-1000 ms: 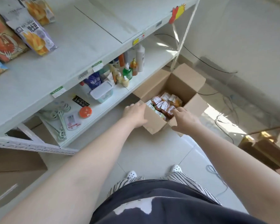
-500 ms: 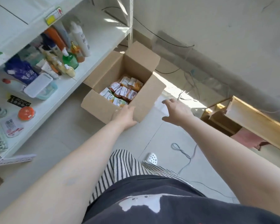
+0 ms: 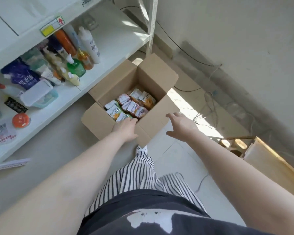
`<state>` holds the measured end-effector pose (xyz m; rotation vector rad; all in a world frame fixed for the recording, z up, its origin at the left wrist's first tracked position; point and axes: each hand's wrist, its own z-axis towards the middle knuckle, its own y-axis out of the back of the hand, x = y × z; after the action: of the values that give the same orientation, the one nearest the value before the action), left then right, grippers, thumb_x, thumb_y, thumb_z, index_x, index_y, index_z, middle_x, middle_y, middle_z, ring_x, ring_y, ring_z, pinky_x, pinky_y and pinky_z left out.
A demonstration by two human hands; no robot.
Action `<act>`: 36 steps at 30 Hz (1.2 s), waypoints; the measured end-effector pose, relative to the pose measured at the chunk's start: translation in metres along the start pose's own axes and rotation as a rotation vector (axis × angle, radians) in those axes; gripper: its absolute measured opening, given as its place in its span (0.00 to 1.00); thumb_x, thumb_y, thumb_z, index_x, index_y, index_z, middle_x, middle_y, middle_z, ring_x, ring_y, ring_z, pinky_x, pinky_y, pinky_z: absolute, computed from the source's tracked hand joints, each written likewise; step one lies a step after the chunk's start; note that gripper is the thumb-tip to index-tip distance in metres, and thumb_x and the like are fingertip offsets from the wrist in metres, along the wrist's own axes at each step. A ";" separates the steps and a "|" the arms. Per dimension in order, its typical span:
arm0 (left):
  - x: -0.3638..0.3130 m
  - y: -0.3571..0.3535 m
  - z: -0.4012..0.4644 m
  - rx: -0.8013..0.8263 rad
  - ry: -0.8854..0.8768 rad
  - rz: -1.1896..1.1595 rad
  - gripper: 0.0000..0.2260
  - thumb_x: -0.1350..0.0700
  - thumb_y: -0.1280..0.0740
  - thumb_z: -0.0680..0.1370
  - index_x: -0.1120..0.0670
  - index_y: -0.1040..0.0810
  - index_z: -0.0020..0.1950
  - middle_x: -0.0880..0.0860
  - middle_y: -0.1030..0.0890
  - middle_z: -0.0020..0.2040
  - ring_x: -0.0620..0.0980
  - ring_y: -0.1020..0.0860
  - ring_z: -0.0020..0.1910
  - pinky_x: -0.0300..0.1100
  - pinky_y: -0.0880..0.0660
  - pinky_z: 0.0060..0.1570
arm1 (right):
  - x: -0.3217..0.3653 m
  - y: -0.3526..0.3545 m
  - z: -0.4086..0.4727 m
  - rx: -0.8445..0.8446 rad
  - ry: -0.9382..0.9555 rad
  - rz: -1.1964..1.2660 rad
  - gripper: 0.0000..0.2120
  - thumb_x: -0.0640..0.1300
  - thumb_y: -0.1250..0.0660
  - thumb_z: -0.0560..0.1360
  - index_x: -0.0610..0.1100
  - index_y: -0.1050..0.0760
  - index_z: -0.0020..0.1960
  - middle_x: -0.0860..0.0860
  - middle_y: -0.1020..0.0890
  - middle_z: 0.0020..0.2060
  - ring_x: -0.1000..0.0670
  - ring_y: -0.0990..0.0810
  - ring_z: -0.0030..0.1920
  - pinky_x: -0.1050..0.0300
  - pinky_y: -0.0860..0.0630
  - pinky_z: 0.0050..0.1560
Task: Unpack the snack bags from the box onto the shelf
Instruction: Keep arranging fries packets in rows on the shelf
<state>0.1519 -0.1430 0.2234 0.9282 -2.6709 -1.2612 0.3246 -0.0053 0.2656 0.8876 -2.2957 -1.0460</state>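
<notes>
An open cardboard box [image 3: 153, 73] stands on the floor beside the white shelf [image 3: 109, 53]. Several snack bags [image 3: 131, 106] in orange, red and green wrappers lie packed inside it. My left hand [image 3: 126, 129] grips the box's near corner, with its fingers curled over the rim next to the bags. My right hand [image 3: 181, 124] hovers just off the box's right flap, fingers spread and holding nothing.
The lower shelf holds several bottles [image 3: 88, 46], a purple pouch [image 3: 22, 78], a lidded plastic tub [image 3: 39, 95] and an orange lid [image 3: 21, 119]. Cables [image 3: 210, 106] trail on the floor to the right. A wooden crate [image 3: 261, 158] stands at the right. My foot [image 3: 141, 148] is just below the box.
My view has dropped from the upper shelf to the box. My left hand has moved to the near corner. My right hand came off the flap and now reaches back toward it.
</notes>
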 end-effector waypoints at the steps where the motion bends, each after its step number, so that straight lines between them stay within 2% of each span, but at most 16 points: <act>1: 0.000 0.007 0.011 0.005 0.011 -0.008 0.28 0.45 0.31 0.73 0.52 0.33 0.69 0.55 0.27 0.64 0.57 0.26 0.61 0.52 0.28 0.60 | -0.004 0.008 0.011 0.006 0.008 0.001 0.34 0.52 0.32 0.76 0.47 0.42 0.77 0.46 0.30 0.68 0.44 0.28 0.66 0.53 0.27 0.50; 3: -0.001 0.024 0.030 0.014 0.030 -0.017 0.27 0.46 0.32 0.73 0.53 0.33 0.69 0.55 0.27 0.63 0.57 0.25 0.60 0.52 0.27 0.58 | -0.013 0.025 0.034 0.004 0.026 0.002 0.34 0.52 0.32 0.76 0.47 0.42 0.77 0.46 0.30 0.68 0.44 0.28 0.66 0.53 0.29 0.49; 7: -0.001 0.051 0.066 -0.002 0.073 -0.078 0.29 0.47 0.33 0.74 0.51 0.36 0.73 0.55 0.28 0.65 0.57 0.26 0.63 0.50 0.26 0.58 | -0.027 0.057 0.082 0.039 0.040 -0.003 0.34 0.53 0.31 0.76 0.46 0.41 0.76 0.45 0.29 0.67 0.44 0.27 0.65 0.51 0.27 0.55; 10: 0.005 0.062 0.095 -0.030 0.133 -0.150 0.29 0.47 0.33 0.74 0.50 0.36 0.74 0.53 0.29 0.68 0.55 0.28 0.65 0.50 0.27 0.59 | -0.034 0.074 0.132 0.089 0.080 -0.002 0.34 0.54 0.30 0.74 0.46 0.39 0.75 0.46 0.28 0.66 0.44 0.27 0.65 0.51 0.27 0.56; 14: 0.019 0.064 0.142 -0.064 0.251 -0.253 0.27 0.48 0.33 0.75 0.50 0.35 0.72 0.52 0.28 0.66 0.54 0.27 0.63 0.48 0.26 0.57 | -0.043 0.074 0.212 0.145 0.152 -0.001 0.32 0.55 0.29 0.73 0.47 0.36 0.72 0.46 0.25 0.63 0.44 0.26 0.62 0.50 0.24 0.56; 17: 0.032 0.054 0.188 -0.103 0.334 -0.319 0.27 0.47 0.33 0.76 0.49 0.36 0.73 0.51 0.28 0.66 0.53 0.27 0.64 0.46 0.27 0.57 | -0.051 0.060 0.278 0.219 0.150 0.071 0.32 0.54 0.30 0.73 0.46 0.35 0.72 0.45 0.24 0.62 0.43 0.25 0.62 0.53 0.26 0.56; 20: 0.050 0.033 0.234 -0.143 0.384 -0.426 0.28 0.47 0.34 0.76 0.50 0.37 0.75 0.52 0.29 0.68 0.53 0.28 0.66 0.46 0.28 0.59 | -0.059 0.033 0.340 0.253 0.126 0.203 0.32 0.51 0.28 0.72 0.47 0.36 0.72 0.45 0.24 0.63 0.43 0.25 0.62 0.56 0.29 0.54; 26: 0.094 -0.040 0.363 -0.134 0.388 -0.487 0.28 0.50 0.34 0.78 0.51 0.38 0.75 0.55 0.31 0.70 0.55 0.31 0.69 0.48 0.31 0.64 | -0.075 -0.064 0.463 0.217 0.107 0.287 0.33 0.47 0.26 0.72 0.44 0.35 0.72 0.44 0.26 0.64 0.45 0.28 0.65 0.56 0.32 0.59; 30: 0.122 -0.090 0.458 -0.125 0.324 -0.442 0.28 0.50 0.34 0.78 0.52 0.39 0.76 0.56 0.31 0.68 0.57 0.29 0.66 0.51 0.29 0.61 | -0.082 -0.142 0.536 0.227 0.078 0.285 0.38 0.50 0.25 0.70 0.44 0.38 0.75 0.43 0.27 0.64 0.43 0.28 0.65 0.51 0.31 0.65; 36: 0.140 -0.139 0.560 -0.180 0.285 -0.477 0.27 0.51 0.34 0.79 0.57 0.37 0.74 0.60 0.34 0.70 0.59 0.33 0.69 0.48 0.36 0.67 | -0.087 -0.214 0.610 0.197 -0.003 0.389 0.42 0.45 0.25 0.72 0.43 0.46 0.78 0.44 0.33 0.71 0.45 0.32 0.71 0.57 0.37 0.66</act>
<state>-0.0521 0.1001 -0.2781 1.6365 -2.1499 -1.2906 0.0759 0.2461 -0.2825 0.4763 -2.4702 -0.6631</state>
